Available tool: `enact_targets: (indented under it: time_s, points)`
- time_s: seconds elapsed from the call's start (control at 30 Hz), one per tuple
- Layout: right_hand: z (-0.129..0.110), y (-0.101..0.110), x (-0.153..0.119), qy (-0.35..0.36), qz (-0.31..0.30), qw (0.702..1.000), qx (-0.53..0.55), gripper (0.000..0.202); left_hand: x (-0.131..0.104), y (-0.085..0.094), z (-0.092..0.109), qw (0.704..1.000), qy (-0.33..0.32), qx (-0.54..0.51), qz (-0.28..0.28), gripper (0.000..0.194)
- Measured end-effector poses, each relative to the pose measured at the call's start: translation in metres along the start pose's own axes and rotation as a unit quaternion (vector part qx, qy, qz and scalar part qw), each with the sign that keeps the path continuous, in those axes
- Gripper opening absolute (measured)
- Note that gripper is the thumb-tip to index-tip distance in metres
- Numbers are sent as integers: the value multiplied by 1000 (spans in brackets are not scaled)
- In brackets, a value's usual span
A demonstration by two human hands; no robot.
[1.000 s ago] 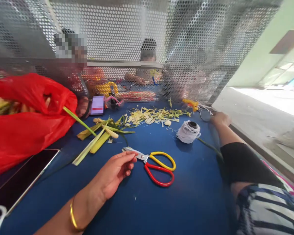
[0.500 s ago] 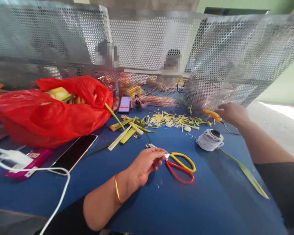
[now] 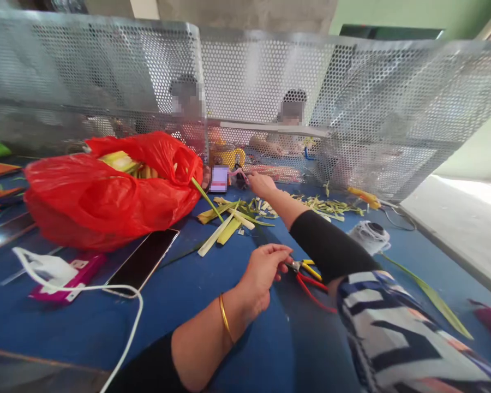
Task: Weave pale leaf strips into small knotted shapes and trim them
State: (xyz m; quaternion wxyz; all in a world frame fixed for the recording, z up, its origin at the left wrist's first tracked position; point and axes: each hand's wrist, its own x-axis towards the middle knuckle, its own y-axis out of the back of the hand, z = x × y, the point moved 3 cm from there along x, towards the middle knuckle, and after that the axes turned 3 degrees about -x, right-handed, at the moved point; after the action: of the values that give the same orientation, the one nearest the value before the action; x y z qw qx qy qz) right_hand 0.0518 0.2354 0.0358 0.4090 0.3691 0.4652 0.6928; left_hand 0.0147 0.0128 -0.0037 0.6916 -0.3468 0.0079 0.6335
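Note:
My left hand (image 3: 265,273), with a gold bangle at the wrist, is closed near the pivot of scissors (image 3: 313,281) with red and yellow handles; what its fingertips pinch is too small to make out. Farther forward, my right hand (image 3: 262,184) reaches to the foot of the mesh screen, at a pink and black item (image 3: 240,176) beside a phone with a lit screen (image 3: 219,179). Its fingertips are too small to read. Pale green leaf strips (image 3: 229,226) lie between the hands and a red plastic bag (image 3: 106,202) filled with more stalks.
Leaf scraps (image 3: 331,206) lie along the perforated metal screen (image 3: 262,71), with people behind it. At right are a yellow tool (image 3: 364,196), a white thread spool (image 3: 370,237) and a long leaf (image 3: 437,300). A dark phone (image 3: 145,262), magenta power strip (image 3: 69,275) and white cable are left.
My right hand has moved left from beside the yellow tool to the pink and black item, its sleeve now over part of the scissors. My left hand stays near the scissors; the view has shifted slightly.

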Motion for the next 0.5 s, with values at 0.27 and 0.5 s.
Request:
enact_targets:
  time_s: [0.27,0.5]
  points:
    - [2,-29,25,-39,7,999,11,30,5,-1,-10,998,66,-11,-7,13]
    - [30,-22,1,-65,41,997,9,38,3,-1,-11,997,78,4,-11,13]
